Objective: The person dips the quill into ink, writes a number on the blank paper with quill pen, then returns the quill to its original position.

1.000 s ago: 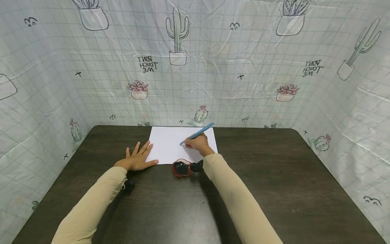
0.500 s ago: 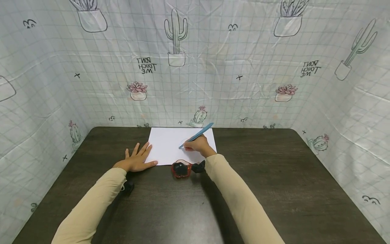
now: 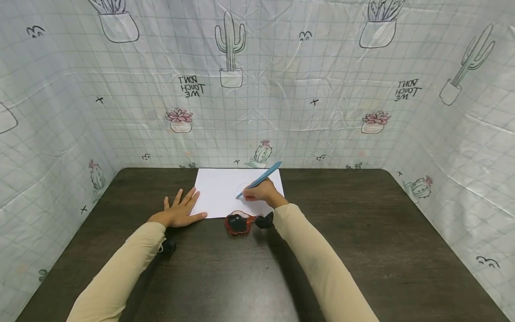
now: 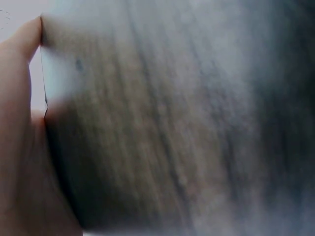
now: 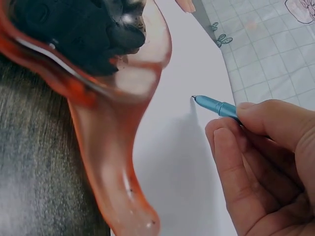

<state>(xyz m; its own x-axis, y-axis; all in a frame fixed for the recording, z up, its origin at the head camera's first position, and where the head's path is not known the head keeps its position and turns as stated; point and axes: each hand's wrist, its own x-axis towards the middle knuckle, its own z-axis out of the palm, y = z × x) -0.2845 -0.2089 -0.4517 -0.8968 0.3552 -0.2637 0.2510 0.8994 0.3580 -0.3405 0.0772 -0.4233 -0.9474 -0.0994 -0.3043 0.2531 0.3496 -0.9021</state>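
My right hand (image 3: 263, 192) pinches a blue pen (image 3: 263, 173), its tip down at the middle of a white sheet of paper (image 3: 213, 188). A faint curved line shows beside the tip. In the right wrist view the pen's tip (image 5: 204, 102) meets the paper, thumb and fingers close behind it. My left hand (image 3: 177, 215) lies spread at the sheet's left edge, fingertips and thumb resting on the paper. Part of that hand (image 4: 22, 93) shows at the left of the blurred left wrist view.
At the sheet's near edge lies a flower-shaped, translucent red object with a handle (image 3: 231, 230), dark in its middle. Black wrist cameras (image 3: 264, 221) hang below the sleeves. A cactus-print cloth (image 3: 281, 112) surrounds the dark wooden table (image 3: 342, 214).
The pen's tip has moved a little down and left over the paper, and a faint curve has appeared by it. The left hand stays in place on the sheet.
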